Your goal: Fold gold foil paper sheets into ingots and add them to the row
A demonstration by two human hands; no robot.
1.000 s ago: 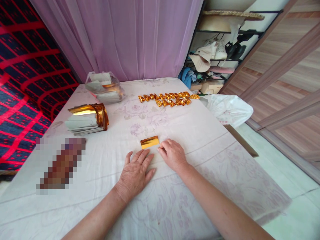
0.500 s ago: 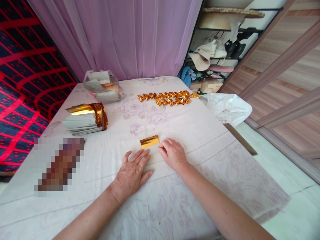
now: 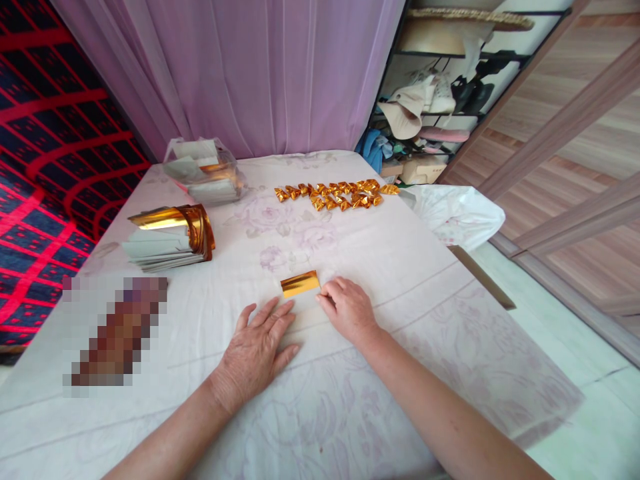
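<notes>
One small gold paper (image 3: 299, 283) lies on the surface (image 3: 400, 267), just in front of our hands. Our right hand (image 3: 349, 310) is loosely curled, its fingertips touching the paper's right end. Our left hand (image 3: 257, 347) lies flat and open on the cloth, just below the paper. Since a moment ago, our left hand slid back a little.

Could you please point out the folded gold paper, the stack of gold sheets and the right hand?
folded gold paper (image 3: 300, 283), head view, middle of its top face
stack of gold sheets (image 3: 173, 237), head view, stack's side
right hand (image 3: 347, 309), head view, back of hand
</notes>
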